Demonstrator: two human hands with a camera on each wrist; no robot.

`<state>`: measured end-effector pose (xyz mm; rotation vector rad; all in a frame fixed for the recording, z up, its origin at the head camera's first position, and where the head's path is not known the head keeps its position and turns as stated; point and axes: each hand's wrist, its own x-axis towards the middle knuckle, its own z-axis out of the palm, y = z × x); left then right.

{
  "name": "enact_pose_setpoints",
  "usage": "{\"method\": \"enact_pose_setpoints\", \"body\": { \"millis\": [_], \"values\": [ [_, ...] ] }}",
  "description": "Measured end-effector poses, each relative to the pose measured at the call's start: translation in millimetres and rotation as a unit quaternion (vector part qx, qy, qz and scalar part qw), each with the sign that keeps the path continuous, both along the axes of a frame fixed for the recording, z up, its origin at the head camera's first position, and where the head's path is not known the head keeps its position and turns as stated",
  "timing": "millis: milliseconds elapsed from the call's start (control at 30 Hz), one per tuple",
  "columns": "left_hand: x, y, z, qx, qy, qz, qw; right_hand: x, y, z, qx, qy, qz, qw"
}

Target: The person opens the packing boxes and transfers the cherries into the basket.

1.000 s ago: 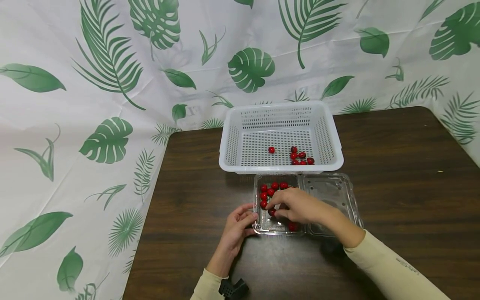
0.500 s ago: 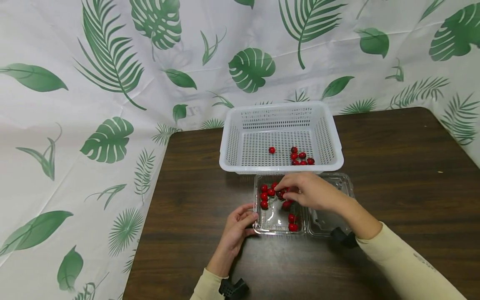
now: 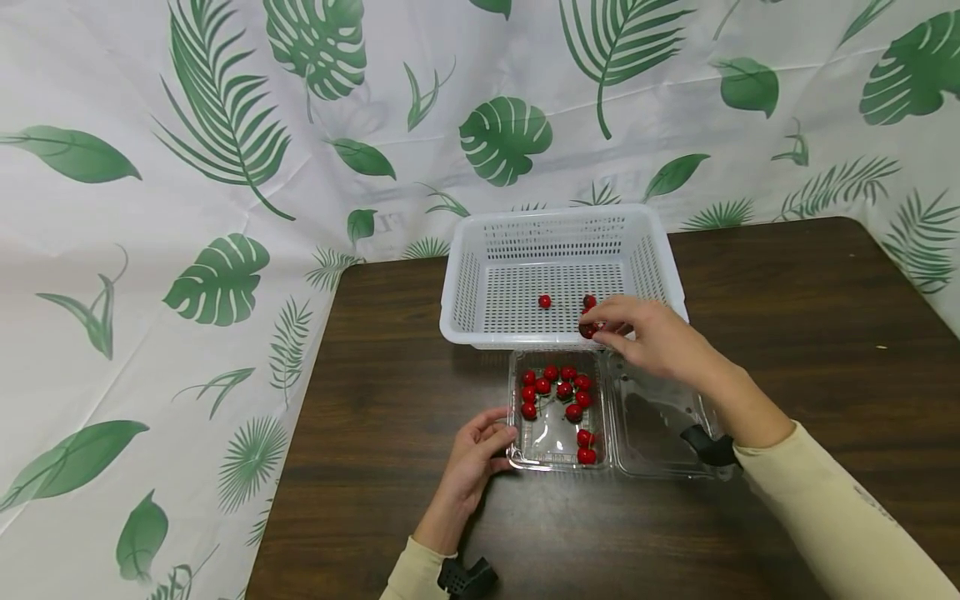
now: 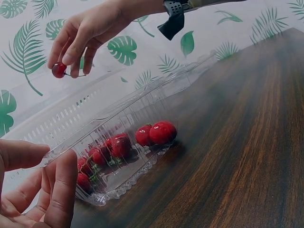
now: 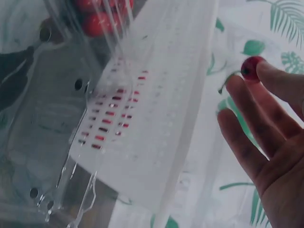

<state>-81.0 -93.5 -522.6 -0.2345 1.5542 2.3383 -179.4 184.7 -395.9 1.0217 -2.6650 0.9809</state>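
My right hand (image 3: 656,333) is over the front right part of a white plastic basket (image 3: 447,321), pinching a dark red cherry (image 5: 252,69) between thumb and fingers. Its green stem shows in the right wrist view. My left hand (image 3: 472,454) grips the left rim of a clear plastic clamshell box (image 3: 550,446), thumb on one side and fingers on the other in the left wrist view. Several red cherries (image 3: 543,386) lie in that box, mostly towards the back and right. More lie in the basket; a lone cherry (image 3: 544,302) shows, and others are partly hidden by my right hand.
The box's clear lid (image 3: 652,429) lies folded open to the right, under my right forearm. The basket stands just behind the box on a dark wooden table (image 3: 375,400). A leaf-patterned cloth (image 3: 420,158) hangs behind the table.
My right hand has moved from inside the box back and right to above the basket, and now holds a cherry there. Cherries in the box have shifted to the right. The left hand stays put.
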Motion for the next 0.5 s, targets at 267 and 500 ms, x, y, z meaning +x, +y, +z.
{"method": "enact_pose_setpoints", "body": {
  "millis": [267,500],
  "values": [
    [0.2,-0.4,-0.2,-0.003,0.0,-0.002,1.0,-7.4,9.1,-8.2,0.038,0.061,-0.087,0.994],
    [0.2,-0.3,-0.8,-0.003,-0.002,0.0,1.0,-10.3,11.8,-18.2,0.082,0.054,-0.127,0.987]
  ]
}}
